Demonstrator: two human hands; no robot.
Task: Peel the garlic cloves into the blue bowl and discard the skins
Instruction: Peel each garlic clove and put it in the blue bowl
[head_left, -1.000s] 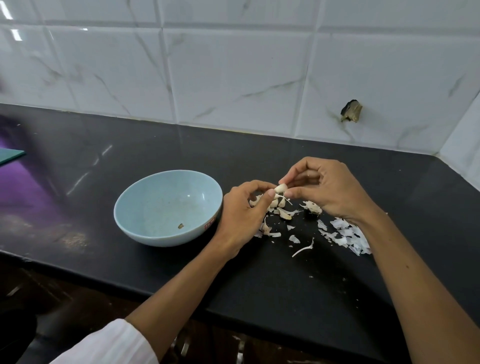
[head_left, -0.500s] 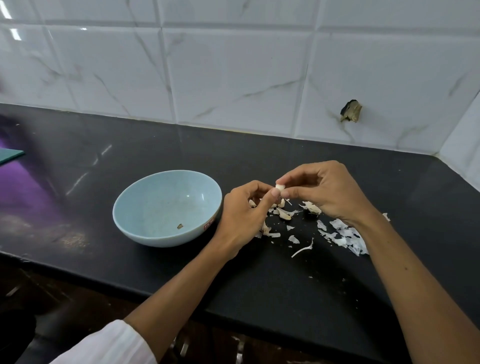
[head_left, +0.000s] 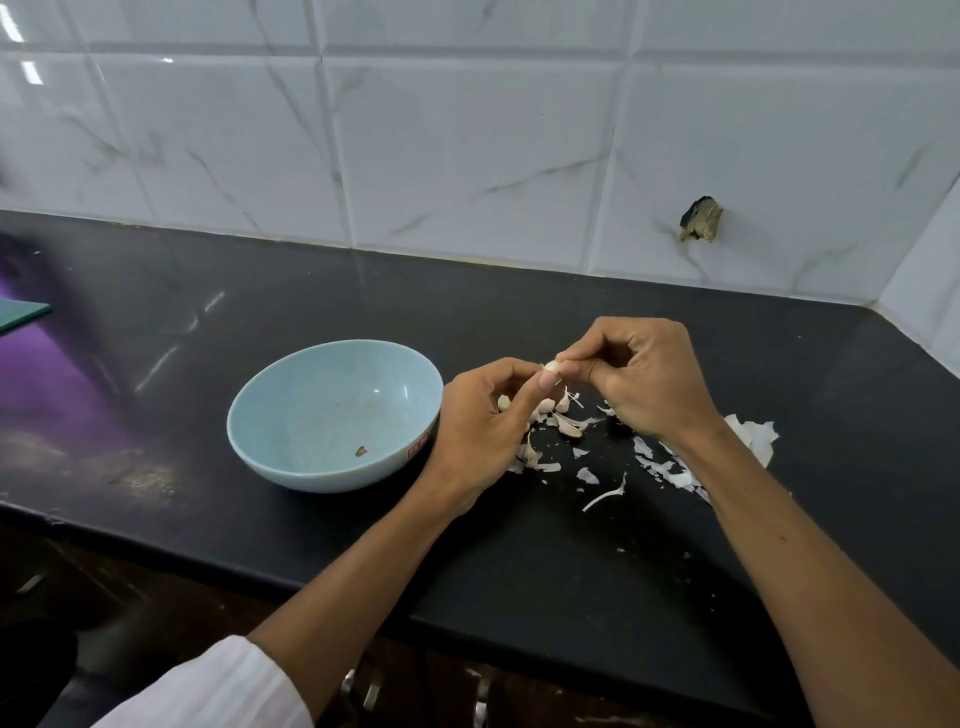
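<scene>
A clove (head_left: 550, 367) is pinched between the fingertips of the left hand (head_left: 480, 423) and right hand (head_left: 649, 387), above the counter (head_left: 519, 561). The bowl (head_left: 291, 415) is set just left of them, near the front edge. Skins (head_left: 670, 470) are scattered beneath and to the right.

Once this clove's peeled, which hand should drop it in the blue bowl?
Left, probably. The left hand sits right beside the blue bowl and pinches the clove. The right hand pinches it too, but from the side away from the bowl.
</scene>
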